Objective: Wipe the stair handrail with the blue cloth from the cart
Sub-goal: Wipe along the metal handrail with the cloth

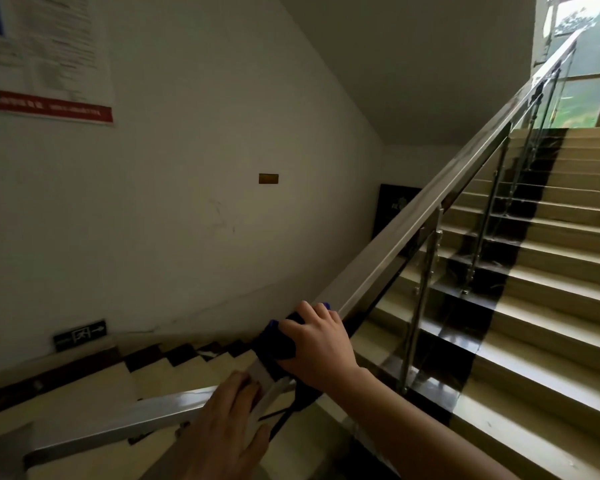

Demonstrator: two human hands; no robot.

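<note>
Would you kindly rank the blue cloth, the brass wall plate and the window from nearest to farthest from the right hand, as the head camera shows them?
1. The blue cloth: under the right hand, on the handrail.
2. The brass wall plate: on the left wall, higher up.
3. The window: top right, beyond the top of the stairs.

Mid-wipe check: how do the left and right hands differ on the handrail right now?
The right hand holds the blue cloth against the handrail; the left hand rests on bare metal, with no cloth. The right hand sits higher up the slope; the left hand is lower, by the bend. Both lie on the rail's top.
</note>
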